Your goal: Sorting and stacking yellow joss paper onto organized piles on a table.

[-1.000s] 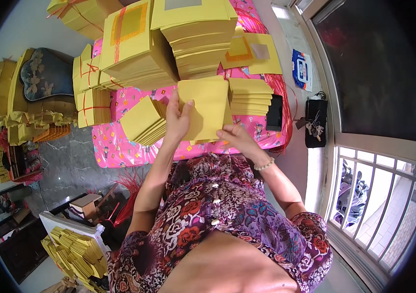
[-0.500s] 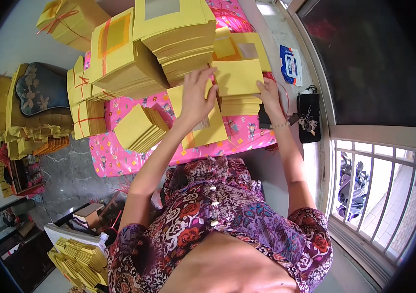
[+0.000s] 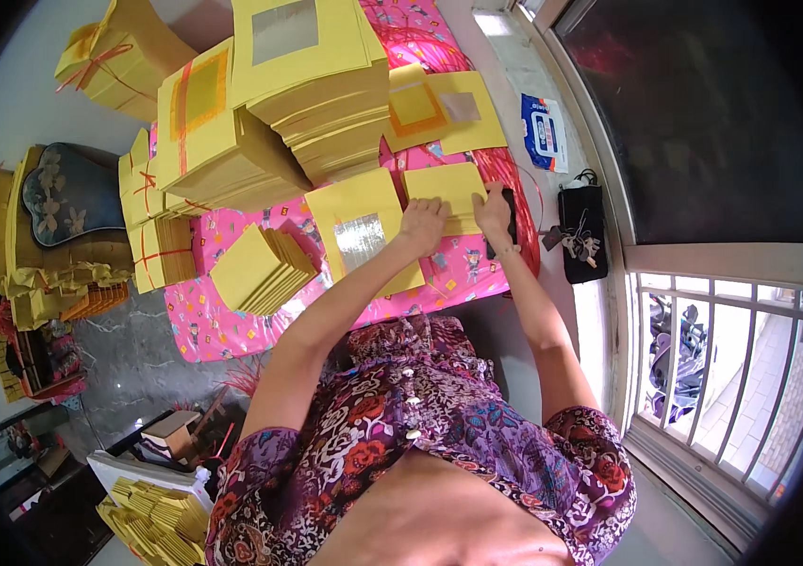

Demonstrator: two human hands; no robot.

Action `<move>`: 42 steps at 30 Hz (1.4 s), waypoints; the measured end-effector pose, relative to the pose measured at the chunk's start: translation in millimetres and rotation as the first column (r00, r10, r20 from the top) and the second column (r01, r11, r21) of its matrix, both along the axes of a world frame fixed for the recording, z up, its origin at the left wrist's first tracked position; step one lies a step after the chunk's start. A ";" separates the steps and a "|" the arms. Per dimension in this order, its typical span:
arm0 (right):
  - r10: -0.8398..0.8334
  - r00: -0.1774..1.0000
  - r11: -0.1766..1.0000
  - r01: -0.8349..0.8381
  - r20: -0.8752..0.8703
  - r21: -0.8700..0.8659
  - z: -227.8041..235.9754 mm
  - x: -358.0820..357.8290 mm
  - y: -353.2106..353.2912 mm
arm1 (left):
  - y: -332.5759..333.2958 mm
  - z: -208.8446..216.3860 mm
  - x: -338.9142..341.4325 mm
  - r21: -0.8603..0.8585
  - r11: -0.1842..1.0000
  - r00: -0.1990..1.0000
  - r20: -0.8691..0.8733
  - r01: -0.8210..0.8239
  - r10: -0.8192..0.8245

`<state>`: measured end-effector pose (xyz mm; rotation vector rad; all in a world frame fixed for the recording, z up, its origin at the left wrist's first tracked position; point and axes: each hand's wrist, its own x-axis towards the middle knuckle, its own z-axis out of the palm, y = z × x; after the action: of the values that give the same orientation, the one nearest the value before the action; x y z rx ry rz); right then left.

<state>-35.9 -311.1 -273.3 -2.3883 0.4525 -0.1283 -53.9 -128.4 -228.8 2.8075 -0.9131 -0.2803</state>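
A short stack of yellow paper [image 3: 443,183] lies between my two hands on the pink patterned table cover. My left hand [image 3: 425,224] is closed at the stack's front left corner, its fingers over the edge. On the opposite side my right hand [image 3: 493,211] grips the right edge, fingertips bent over the top. Left of the stack, and partly under my left forearm, lies a yellow sheet with a silver foil square [image 3: 360,241]. Beyond the stack are a sheet with an orange-bordered gold square [image 3: 416,106] and another with a silver patch [image 3: 465,109].
Tall piles of yellow paper [image 3: 331,123] rise at the back left. A smaller fanned pile [image 3: 264,272] sits near the front edge. Red plastic string [image 3: 512,174] trails at the right. On the sill are a wipes packet [image 3: 543,134] and a black pouch with keys [image 3: 582,231].
The raised top paper has come down flat onto the stack. My left hand has moved right and down to the stack's front edge; my right hand has lowered along its side.
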 end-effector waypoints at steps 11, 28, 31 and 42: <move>0.455 0.873 0.884 -0.420 0.175 -0.206 -7.9 -39.4 20.6 | -30.4 6.5 -27.3 0.400 0.915 0.940 -0.327 0.043 0.099; 0.502 0.856 0.825 -0.432 0.123 -0.364 32.5 -8.5 27.3 | 72.0 52.7 -62.1 -0.578 0.804 0.990 -0.096 -0.143 0.107; 0.474 0.865 0.840 -0.388 0.165 -0.380 34.7 -1.0 28.1 | 107.3 61.5 -84.9 -0.586 0.777 0.973 -0.118 -0.230 0.199; 0.477 0.842 0.834 -0.342 0.253 -0.433 46.8 5.9 34.0 | 132.3 53.0 -125.6 -0.425 0.879 0.977 -0.087 -0.215 0.197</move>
<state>-29.9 -277.0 -226.5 -2.6941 -0.3013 -0.4711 -179.5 3.9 -175.8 2.4427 -0.5705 -0.0884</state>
